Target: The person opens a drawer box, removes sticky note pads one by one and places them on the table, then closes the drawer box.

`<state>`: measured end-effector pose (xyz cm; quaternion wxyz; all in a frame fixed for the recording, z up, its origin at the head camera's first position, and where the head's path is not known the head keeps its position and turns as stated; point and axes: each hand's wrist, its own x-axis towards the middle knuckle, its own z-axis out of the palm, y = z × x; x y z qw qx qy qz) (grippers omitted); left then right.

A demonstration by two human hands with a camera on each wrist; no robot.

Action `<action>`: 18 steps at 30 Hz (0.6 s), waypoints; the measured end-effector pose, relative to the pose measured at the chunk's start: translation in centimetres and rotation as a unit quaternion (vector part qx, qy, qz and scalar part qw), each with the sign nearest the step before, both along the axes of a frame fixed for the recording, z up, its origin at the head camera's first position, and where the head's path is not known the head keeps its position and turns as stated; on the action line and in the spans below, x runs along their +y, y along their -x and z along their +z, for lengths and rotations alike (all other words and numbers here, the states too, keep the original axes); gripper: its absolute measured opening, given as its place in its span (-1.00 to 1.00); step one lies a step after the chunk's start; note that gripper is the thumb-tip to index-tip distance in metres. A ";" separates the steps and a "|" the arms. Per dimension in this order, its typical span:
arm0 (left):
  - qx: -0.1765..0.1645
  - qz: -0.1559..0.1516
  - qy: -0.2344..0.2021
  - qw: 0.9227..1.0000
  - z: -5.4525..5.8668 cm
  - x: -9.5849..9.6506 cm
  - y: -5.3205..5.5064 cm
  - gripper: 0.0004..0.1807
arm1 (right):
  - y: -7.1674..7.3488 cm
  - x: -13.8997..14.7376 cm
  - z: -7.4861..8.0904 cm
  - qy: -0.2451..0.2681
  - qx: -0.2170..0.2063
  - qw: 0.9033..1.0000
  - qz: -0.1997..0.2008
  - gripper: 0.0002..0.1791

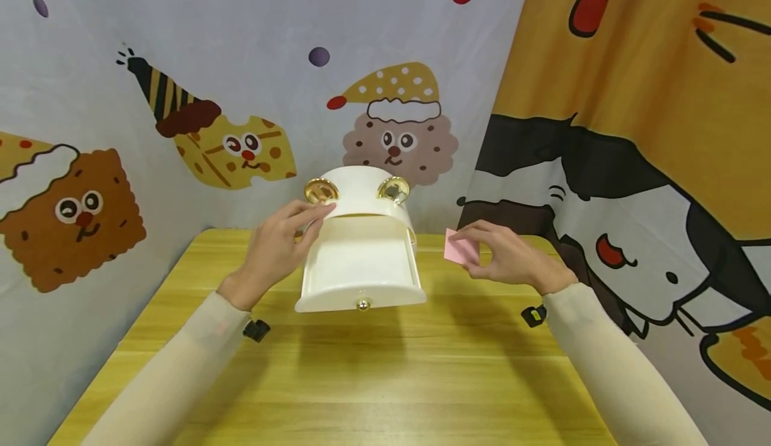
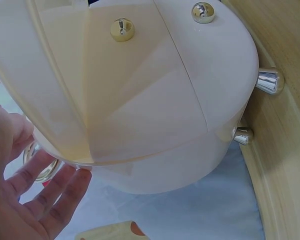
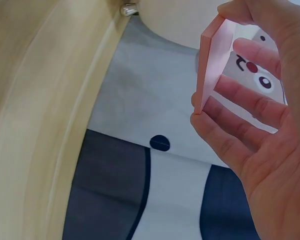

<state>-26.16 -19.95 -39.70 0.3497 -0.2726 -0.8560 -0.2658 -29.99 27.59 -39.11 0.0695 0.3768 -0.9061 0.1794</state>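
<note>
A white rounded storage box (image 1: 361,190) with gold ring-like trims stands at the table's far side, its drawer (image 1: 360,258) pulled out toward me. On the drawer's front is a gold knob (image 1: 363,305). My left hand (image 1: 274,245) is at the box's left upper edge; its fingertips touch the wall, with the fingers fairly straight in the left wrist view. To the right of the box, my right hand (image 1: 506,252) pinches a pink sticky-note pad (image 3: 212,65) between thumb and fingers. The pad is held up above the table, its thin edge facing the right wrist camera.
The box has short chrome feet (image 2: 270,81) and round gold knobs (image 2: 122,30). Under everything is a wooden table (image 1: 361,379). A cartoon-printed curtain (image 1: 253,44) hangs close behind the box and along both sides.
</note>
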 end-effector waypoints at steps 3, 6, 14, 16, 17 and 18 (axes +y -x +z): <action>-0.002 0.001 0.001 1.000 0.1 0.0 0.0 -0.59 | 0.2 0.3 -0.4 0.000 -0.008 1.000 -0.008 -0.31; -0.006 0.002 0.002 1.000 0.1 0.1 0.1 -0.60 | 0.3 0.6 -0.9 0.001 -0.016 1.000 -0.014 -0.31; -0.009 0.003 0.000 1.000 -0.1 0.1 0.0 -0.59 | 1.1 0.9 -2.0 0.005 -0.016 1.000 -0.007 -0.31; -0.007 0.004 -0.002 1.000 -0.1 0.1 0.0 -0.59 | 1.4 0.9 -2.3 0.007 -0.016 1.000 -0.005 -0.32; -0.007 0.005 -0.002 1.000 -0.1 0.1 0.0 -0.59 | 1.5 1.0 -2.4 0.007 -0.017 1.000 -0.006 -0.32; -0.007 0.005 -0.001 1.000 -0.1 0.0 0.0 -0.59 | 1.6 1.0 -2.5 0.007 -0.019 1.000 -0.008 -0.32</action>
